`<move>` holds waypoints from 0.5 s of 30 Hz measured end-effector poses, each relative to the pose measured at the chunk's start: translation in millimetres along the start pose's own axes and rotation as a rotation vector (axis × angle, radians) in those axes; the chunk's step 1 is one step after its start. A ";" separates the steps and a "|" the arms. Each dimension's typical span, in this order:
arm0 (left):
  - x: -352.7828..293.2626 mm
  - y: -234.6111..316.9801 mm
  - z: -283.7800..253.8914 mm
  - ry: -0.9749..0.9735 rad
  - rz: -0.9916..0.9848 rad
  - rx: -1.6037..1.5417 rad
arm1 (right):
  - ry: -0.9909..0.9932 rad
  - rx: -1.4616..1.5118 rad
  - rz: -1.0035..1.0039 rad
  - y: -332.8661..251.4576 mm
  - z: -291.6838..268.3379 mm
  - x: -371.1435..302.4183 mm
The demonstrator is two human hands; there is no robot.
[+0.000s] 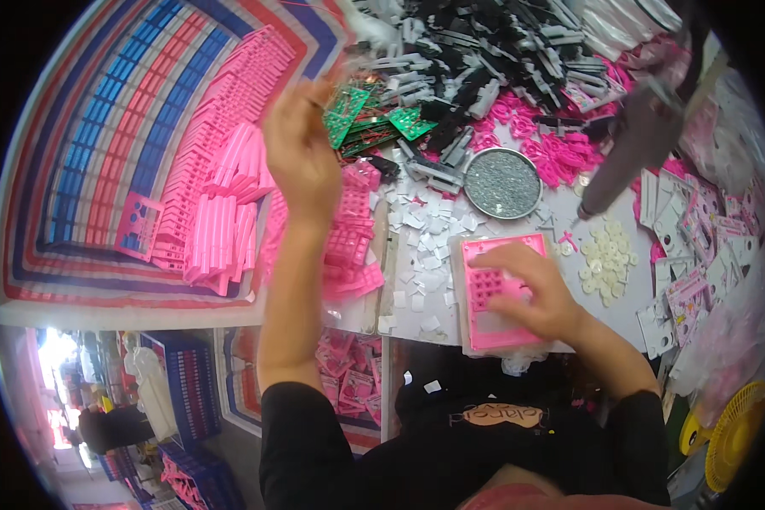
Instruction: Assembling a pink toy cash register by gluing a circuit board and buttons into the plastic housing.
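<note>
My right hand is over a pink plastic casing, its thumb and forefinger apart on either side of a pink keypad grid in the casing. The casing lies on a flat pad at the table's near edge. My left hand is raised at the left, next to a pile of green circuit boards. Its fingers are smeared by motion, so whether they hold anything is hidden. Below that hand lies a stack of pink keypad grids.
Stacked pink casings fill a striped bin at the left. Black and grey parts heap at the back. A round tin of small grey pieces stands mid-table, a dark tool hangs at right, and pale discs lie below it.
</note>
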State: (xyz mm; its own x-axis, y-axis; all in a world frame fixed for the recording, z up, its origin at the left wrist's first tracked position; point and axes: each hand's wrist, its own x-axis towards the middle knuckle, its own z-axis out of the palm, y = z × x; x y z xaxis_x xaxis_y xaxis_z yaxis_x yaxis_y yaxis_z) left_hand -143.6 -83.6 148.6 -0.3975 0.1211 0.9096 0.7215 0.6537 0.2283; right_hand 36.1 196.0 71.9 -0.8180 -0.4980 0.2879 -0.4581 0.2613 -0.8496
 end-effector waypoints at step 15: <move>-149.9 153.7 -49.2 -0.604 -1.144 -1.006 | 0.122 0.737 0.310 -10.7 3.0 26.8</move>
State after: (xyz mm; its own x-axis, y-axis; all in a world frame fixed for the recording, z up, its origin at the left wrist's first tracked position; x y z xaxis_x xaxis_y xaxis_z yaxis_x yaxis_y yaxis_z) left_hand 54.8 -38.0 64.3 -0.9292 0.3596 -0.0856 -0.1253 -0.0885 0.9882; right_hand 20.1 177.4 87.4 -0.9218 -0.3876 0.0011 0.1084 -0.2603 -0.9594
